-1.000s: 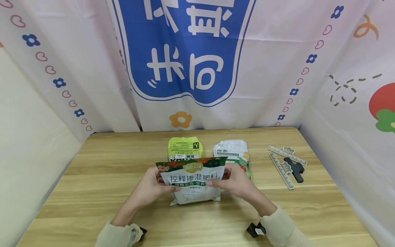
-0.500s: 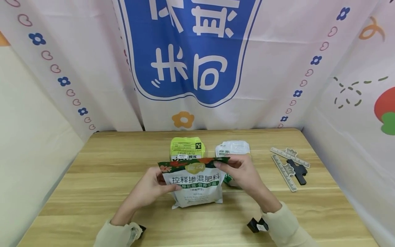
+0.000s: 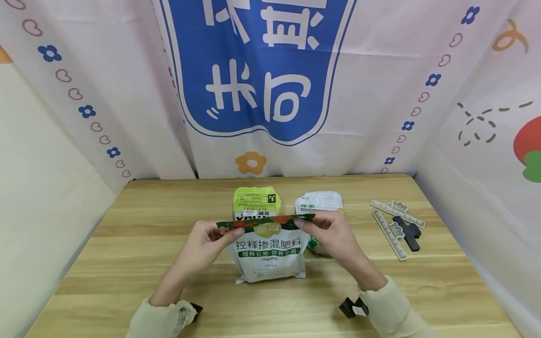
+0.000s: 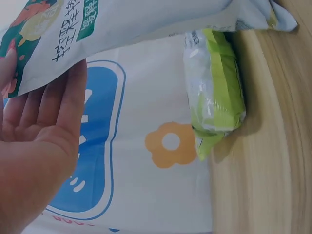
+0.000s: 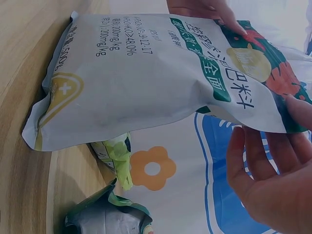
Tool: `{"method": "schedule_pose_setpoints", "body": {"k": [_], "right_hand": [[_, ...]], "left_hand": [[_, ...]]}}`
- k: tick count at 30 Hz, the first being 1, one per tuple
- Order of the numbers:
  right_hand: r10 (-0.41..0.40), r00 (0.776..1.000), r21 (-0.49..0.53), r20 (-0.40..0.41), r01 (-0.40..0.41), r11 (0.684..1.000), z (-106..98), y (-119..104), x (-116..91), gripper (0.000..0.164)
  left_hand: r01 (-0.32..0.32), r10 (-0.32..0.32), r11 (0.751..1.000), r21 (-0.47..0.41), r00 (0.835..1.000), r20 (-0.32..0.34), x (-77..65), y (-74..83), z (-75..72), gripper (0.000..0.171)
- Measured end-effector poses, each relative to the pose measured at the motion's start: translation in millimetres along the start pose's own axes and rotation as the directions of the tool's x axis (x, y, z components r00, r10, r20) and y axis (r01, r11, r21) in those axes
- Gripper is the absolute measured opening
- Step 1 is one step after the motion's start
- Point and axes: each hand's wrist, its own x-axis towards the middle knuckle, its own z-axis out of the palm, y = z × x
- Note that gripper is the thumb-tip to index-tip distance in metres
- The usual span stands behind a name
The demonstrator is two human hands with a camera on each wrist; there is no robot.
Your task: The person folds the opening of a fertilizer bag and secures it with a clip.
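Note:
A white fertilizer bag [image 3: 270, 263] with a dark green, flowered top band stands on the table in the head view. My left hand [image 3: 203, 244] pinches the band's left end, thumb in front and fingers behind. At the right end my right hand [image 3: 334, 237] pinches the same band. In the right wrist view the bag [image 5: 131, 83] bulges in its lower part, and the fingers [image 5: 258, 156] lie behind its top edge. The left wrist view shows the left thumb on the green band, with the other fingers behind the bag [image 4: 161, 24].
Behind the held bag lie a lime-green bag [image 3: 255, 199] and a white-and-green bag [image 3: 319, 202], both partly covered. To the right are two clear ruler-like clips [image 3: 389, 234] and a black clip-shaped object [image 3: 407, 233]. A printed curtain [image 3: 359, 94] hangs behind the table.
First my right hand moved from the bag's side up to the right end of its top band. Then my left hand rose to the left end. The bag stays in about the same place.

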Motion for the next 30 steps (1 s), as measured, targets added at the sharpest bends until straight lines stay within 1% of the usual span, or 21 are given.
{"method": "schedule_pose_setpoints", "body": {"k": [1,3,4,8,11,13,15,18,24,30], "right_hand": [[0.001,1.0,-0.001,0.0,-0.001,1.0,-0.4,-0.1,0.4,0.016],[0.006,1.0,-0.007,0.0,-0.006,1.0,-1.4,-0.5,1.3,0.016],[0.011,1.0,-0.014,-0.002,-0.011,1.0,-1.9,-0.6,1.7,0.016],[0.042,0.999,-0.03,-0.015,-0.042,0.999,-3.8,-1.3,3.3,0.016],[0.06,0.998,-0.019,-0.018,-0.06,0.998,-5.0,-2.1,4.0,0.017],[0.068,0.998,-0.003,-0.014,-0.068,0.998,-5.5,-2.5,4.4,0.019],[0.074,0.997,0.014,-0.012,-0.074,0.997,-5.7,-2.9,4.4,0.02],[0.09,0.996,0.037,-0.007,-0.09,0.995,-5.5,-3.3,3.9,0.023],[0.118,0.993,0.042,0.008,-0.118,0.992,-7.7,-1.2,3.4,0.024],[0.196,0.98,0.037,0.014,-0.197,0.98,-10.7,-0.4,4.4,0.028]], "left_hand": [[0.002,-0.002,1.0,-0.001,1.0,-0.012,0.8,0.3,0.7,0.034],[0.003,-0.003,1.0,-0.006,0.999,-0.037,2.6,0.5,2.2,0.036],[-0.002,0.001,1.0,-0.008,0.999,-0.05,3.5,0.2,2.8,0.032],[-0.03,0.027,0.999,-0.02,0.995,-0.097,7.2,-1.6,5.4,0.025],[-0.039,0.035,0.999,-0.034,0.993,-0.113,9.2,-2.1,7.4,0.034],[-0.026,0.02,0.998,-0.05,0.993,-0.12,9.5,-1.6,8.6,0.041],[-0.006,-0.002,0.998,-0.064,0.993,-0.12,9.5,-1.1,9.9,0.05],[0.028,-0.038,0.996,-0.085,0.992,-0.121,9.0,-0.7,11.1,0.056],[0.072,-0.083,0.992,-0.103,0.991,-0.109,9.1,0.3,11.7,0.054],[0.093,-0.103,0.99,-0.11,0.99,-0.092,10.2,1.1,10.5,0.055]]}}
